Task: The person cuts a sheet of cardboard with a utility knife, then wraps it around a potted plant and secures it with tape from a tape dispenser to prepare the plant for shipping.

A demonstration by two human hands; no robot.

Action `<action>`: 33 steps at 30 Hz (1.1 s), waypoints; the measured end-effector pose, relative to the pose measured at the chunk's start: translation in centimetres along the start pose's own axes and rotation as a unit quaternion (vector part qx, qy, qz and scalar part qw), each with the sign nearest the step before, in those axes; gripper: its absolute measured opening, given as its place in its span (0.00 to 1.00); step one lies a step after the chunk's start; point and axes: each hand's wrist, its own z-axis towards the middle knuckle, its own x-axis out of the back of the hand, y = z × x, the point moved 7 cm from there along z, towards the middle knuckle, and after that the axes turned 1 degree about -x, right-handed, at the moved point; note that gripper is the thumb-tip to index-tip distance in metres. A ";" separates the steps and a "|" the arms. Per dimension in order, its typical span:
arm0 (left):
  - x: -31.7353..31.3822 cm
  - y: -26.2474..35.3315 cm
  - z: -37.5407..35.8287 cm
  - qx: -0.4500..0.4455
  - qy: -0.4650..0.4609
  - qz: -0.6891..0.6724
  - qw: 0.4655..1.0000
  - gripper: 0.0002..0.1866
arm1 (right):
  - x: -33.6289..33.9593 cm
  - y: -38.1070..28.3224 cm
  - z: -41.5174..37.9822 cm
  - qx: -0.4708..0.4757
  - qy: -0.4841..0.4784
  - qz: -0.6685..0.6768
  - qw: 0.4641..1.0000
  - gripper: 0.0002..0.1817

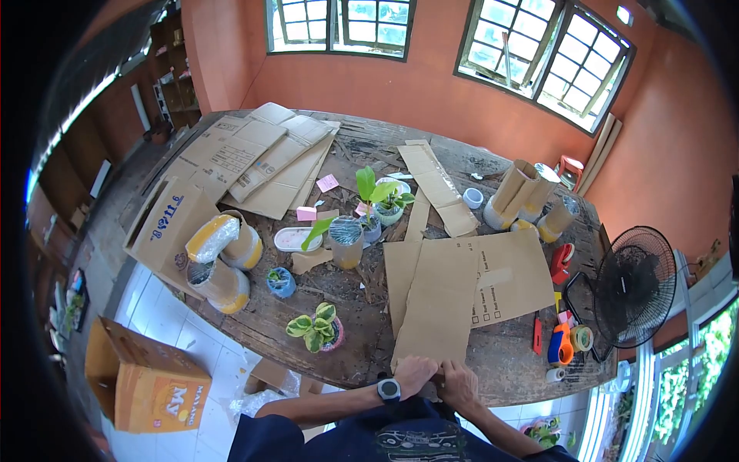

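Note:
My left hand [416, 375], with a watch on its wrist, is closed on the near edge of a brown cardboard sheet [437, 308]. Right beside it, my right hand [459, 385] has its fingers curled around the same edge. The sheet lies on the wooden table [362, 369] and partly covers a wider cardboard piece [514, 279] with printed check boxes. A small potted plant [315, 329] with variegated leaves stands to the left of the sheet. On the right lie a red cutter knife [537, 334] and a blue and orange tape dispenser [560, 345].
A black fan [635, 286] and a red tape dispenser [562, 263] stand at the right. Wrapped cardboard tubes [512, 196] stand at the back right, others [221, 285] at the left. Flattened cardboard [231, 154] is stacked at the back left. A carton [158, 389] sits on the floor.

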 end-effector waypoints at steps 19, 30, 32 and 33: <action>-0.8 -0.4 0.4 0.034 -0.020 -0.020 0.999 0.07 | -0.4 3.6 1.4 -0.022 -0.337 -0.038 0.941 0.21; 0.0 0.5 0.0 -0.005 -0.066 -0.010 0.998 0.06 | -3.0 5.3 0.9 0.012 -0.537 0.145 0.831 0.35; 0.3 0.8 -0.3 -0.017 -0.063 0.008 0.998 0.06 | -3.4 5.1 0.6 0.010 -0.570 0.187 0.800 0.35; 0.5 0.8 -0.4 -0.029 -0.053 0.031 0.998 0.06 | -3.6 5.1 0.5 0.012 -0.567 0.210 0.797 0.35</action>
